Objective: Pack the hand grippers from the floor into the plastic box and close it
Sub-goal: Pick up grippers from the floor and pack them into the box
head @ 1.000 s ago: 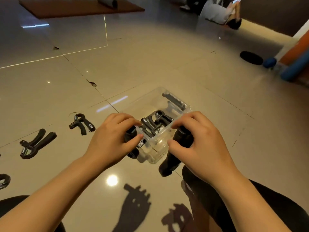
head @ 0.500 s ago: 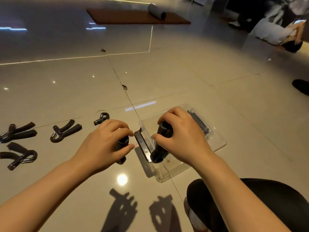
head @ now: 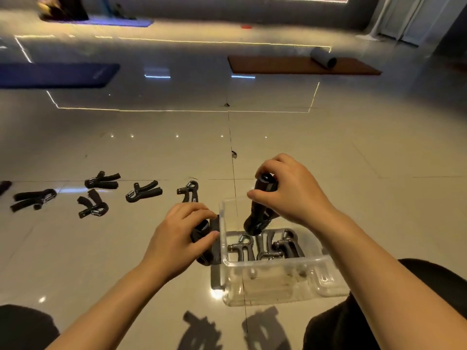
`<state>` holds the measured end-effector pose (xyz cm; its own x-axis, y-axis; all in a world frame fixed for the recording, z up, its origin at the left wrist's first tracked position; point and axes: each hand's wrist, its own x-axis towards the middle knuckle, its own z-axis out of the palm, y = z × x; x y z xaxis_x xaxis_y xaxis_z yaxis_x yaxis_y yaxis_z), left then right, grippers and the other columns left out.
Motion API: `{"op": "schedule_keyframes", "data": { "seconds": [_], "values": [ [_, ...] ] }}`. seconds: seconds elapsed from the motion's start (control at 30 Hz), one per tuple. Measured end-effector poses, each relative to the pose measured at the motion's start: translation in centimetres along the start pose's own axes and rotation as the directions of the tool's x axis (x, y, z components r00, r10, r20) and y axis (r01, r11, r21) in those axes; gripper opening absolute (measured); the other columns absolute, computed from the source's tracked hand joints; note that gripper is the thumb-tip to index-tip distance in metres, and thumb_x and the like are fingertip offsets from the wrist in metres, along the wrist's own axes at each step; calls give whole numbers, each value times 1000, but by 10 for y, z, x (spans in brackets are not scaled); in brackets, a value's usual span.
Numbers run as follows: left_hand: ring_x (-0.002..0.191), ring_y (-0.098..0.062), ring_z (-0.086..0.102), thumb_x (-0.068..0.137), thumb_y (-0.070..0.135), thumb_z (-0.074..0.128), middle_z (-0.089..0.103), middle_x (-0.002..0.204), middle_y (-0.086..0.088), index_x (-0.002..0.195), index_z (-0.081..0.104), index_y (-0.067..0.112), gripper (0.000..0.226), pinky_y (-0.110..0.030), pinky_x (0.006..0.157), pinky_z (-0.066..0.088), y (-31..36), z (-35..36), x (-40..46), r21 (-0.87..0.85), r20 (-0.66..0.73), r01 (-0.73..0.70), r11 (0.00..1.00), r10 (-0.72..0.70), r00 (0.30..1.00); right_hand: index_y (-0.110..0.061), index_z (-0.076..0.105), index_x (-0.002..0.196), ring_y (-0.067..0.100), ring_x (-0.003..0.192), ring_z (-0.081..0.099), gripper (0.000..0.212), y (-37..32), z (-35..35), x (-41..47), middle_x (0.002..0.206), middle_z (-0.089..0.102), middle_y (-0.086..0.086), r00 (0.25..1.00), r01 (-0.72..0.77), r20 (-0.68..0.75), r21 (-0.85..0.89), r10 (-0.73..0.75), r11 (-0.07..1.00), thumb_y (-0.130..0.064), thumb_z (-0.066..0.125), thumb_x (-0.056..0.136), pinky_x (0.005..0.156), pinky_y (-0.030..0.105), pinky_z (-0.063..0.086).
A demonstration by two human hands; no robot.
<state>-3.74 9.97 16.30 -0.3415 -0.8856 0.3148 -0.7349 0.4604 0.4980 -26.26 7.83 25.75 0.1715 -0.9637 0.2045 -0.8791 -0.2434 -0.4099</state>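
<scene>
A clear plastic box (head: 275, 270) stands open on the floor in front of me, with several black hand grippers (head: 267, 246) lying inside. My right hand (head: 290, 190) grips a black hand gripper (head: 260, 208) by its handles and holds it upright over the box, its lower end just inside the rim. My left hand (head: 182, 236) holds another black hand gripper (head: 206, 238) against the box's left wall, outside it. Several more hand grippers (head: 144, 192) lie in a row on the floor to the left.
My knees (head: 379, 311) flank the box at the bottom of the view. An orange mat (head: 298, 65) with a grey roll (head: 323, 58) and a blue mat (head: 58, 74) lie far back. Glossy tile floor surrounds everything.
The view has swung left and up. My right hand has lifted its hand gripper from low beside the box to upright above it. My left hand stays at the box's left side.
</scene>
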Motion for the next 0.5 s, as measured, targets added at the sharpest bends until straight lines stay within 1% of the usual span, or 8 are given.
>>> {"op": "schedule_keyframes", "data": {
  "seconds": [0.13,0.23,0.33,0.4,0.5],
  "values": [
    [107,-7,49,80,58,47,54,112,14,108,63,29,44,-24,88,42,53,6,16,33,-14,-7,999,8,1000,-21,58,108,15,98,48,38,27,-33,-3,107,51,-4,997,81,-16,-13,-81,997,-42,68,79,81,28,48],
    [108,-8,49,81,58,46,57,112,10,108,64,27,45,-22,87,39,82,4,27,110,-47,-35,993,41,998,-21,57,108,13,97,48,38,48,-50,-9,106,50,-5,993,120,2,-10,-120,993,-44,68,79,79,25,46],
    [108,-7,47,81,60,44,57,114,8,109,62,27,47,-19,85,38,104,1,36,166,-35,-58,984,64,997,-22,57,108,13,94,49,40,71,-63,-13,104,49,-5,992,117,46,-2,-116,993,-46,68,78,78,26,49],
    [108,-7,46,81,61,43,56,114,8,110,61,28,48,-22,85,42,113,-1,45,189,-24,-68,980,74,997,-23,57,108,13,92,50,40,87,-68,-12,103,50,-5,992,108,74,-23,-106,994,-47,68,78,77,26,48],
    [107,-7,46,81,63,43,56,114,7,110,60,29,48,-22,84,42,123,-5,61,229,-12,-99,968,105,994,-24,59,110,13,91,50,39,103,-66,-7,103,53,-4,988,104,119,-43,-98,994,-47,67,80,76,26,46]
  ]
}}
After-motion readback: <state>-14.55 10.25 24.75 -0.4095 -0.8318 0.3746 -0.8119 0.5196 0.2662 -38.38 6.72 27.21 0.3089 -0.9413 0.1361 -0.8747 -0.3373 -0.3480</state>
